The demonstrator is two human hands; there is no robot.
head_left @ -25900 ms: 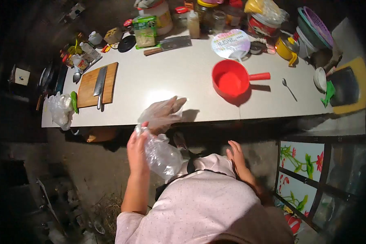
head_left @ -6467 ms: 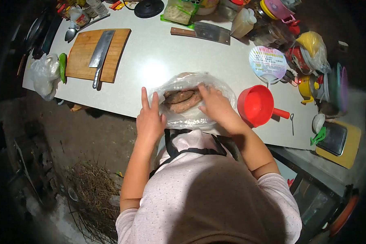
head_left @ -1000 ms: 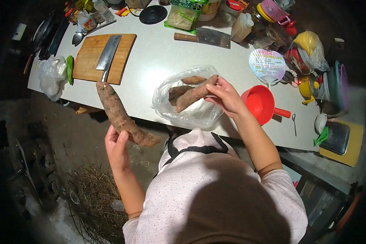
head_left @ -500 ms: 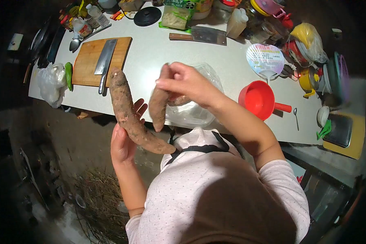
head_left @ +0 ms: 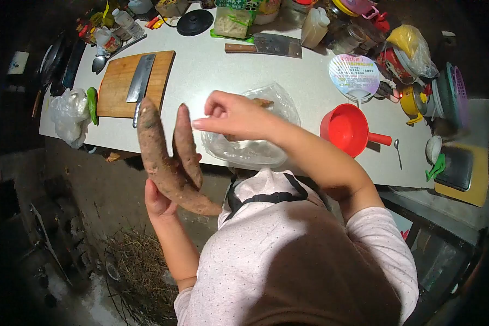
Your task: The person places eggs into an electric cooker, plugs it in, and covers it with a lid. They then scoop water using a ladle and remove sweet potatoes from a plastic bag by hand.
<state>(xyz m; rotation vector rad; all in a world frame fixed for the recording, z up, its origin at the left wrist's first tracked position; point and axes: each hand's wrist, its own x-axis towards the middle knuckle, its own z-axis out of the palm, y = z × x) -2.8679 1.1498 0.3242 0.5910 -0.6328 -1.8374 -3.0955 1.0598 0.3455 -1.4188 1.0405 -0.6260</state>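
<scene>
My left hand (head_left: 158,200) is wrapped round a long, curved, soil-covered sweet potato (head_left: 158,152), held up in front of the counter's edge. A smaller sweet potato (head_left: 186,149) stands against its right side in the same hand; most of my left fingers are hidden behind the two. My right hand (head_left: 234,115) holds nothing, its thumb stretched toward the small one's tip and its fingers loosely bent. Below it a clear plastic bag (head_left: 247,154) lies on the counter. A brown piece (head_left: 263,102) shows partly at the bag's far side, mostly covered by my right hand.
A cleaver (head_left: 141,79) lies on the wooden chopping board (head_left: 114,81), beside a green pepper (head_left: 92,106). Another cleaver (head_left: 263,45) lies farther back. To the right are a red ladle (head_left: 345,130), a fan (head_left: 355,76) and a spoon (head_left: 398,154). Jars and bottles crowd the back.
The smaller sweet potato has passed from my right hand into my left, beside the larger one. My right hand has let go and its thumb has straightened.
</scene>
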